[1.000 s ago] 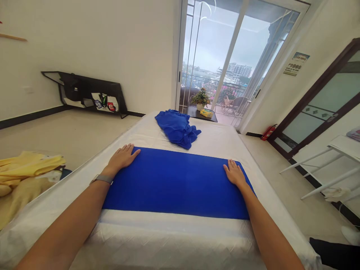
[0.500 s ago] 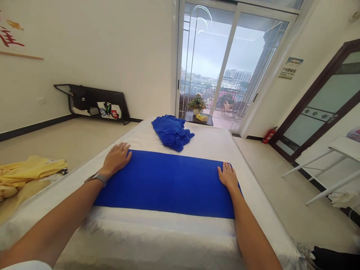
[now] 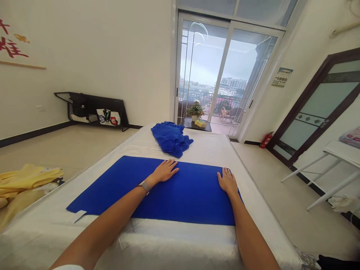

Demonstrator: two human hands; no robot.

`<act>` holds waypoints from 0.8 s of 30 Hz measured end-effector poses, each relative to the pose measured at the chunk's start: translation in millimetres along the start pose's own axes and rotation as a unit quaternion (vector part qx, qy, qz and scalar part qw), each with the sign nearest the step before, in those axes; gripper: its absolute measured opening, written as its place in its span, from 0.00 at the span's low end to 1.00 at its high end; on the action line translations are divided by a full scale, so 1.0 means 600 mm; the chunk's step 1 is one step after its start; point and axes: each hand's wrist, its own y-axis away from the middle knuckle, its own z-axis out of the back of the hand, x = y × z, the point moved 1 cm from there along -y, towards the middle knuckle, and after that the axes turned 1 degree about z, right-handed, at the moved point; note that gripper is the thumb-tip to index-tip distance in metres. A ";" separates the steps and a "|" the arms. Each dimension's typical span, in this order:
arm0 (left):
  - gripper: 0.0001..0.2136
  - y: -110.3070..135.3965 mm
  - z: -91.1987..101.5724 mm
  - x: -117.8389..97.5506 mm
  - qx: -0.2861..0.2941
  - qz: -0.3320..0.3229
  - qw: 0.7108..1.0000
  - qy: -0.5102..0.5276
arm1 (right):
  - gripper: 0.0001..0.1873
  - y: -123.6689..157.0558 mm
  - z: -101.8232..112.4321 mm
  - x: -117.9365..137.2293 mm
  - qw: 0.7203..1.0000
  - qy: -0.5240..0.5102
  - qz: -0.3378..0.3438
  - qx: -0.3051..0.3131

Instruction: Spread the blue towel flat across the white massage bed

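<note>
Blue cloth is laid flat across the bed, and its far edge and near edge are both seen as straight lines, with one corner stretched out toward the lower left. The left hand is placed palm down on the middle of the cloth, and the right hand is placed palm down near its right end. Both hands are fully open with the fingers lightly spread, and nothing is gripped by either of them. A grey watch is worn on the left wrist, and the left forearm is stretched over the cloth. A small white strip is seen at the cloth's lower left corner. The bed is covered by a white quilted sheet. A crumpled blue cloth is lying on this sheet, just beyond the flat cloth. Yellow clothes are lying beside the bed on the left side. Past the bed's far end, a dark small table with a potted plant is placed before a glass sliding door, and a red fire extinguisher is standing by the wall on the right.
</note>
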 end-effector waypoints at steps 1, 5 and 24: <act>0.32 0.002 -0.004 0.008 0.006 0.005 1.000 -0.002 | 0.39 -0.001 -0.001 -0.001 1.000 0.002 -0.001 -0.001; 0.32 0.023 -0.004 0.093 0.016 0.040 0.999 -0.031 | 0.40 -0.004 -0.004 -0.003 1.000 0.018 -0.003 -0.005; 0.34 0.174 0.057 0.326 -0.027 0.256 0.966 -0.015 | 0.31 0.027 0.058 0.084 0.964 0.258 -0.063 -0.030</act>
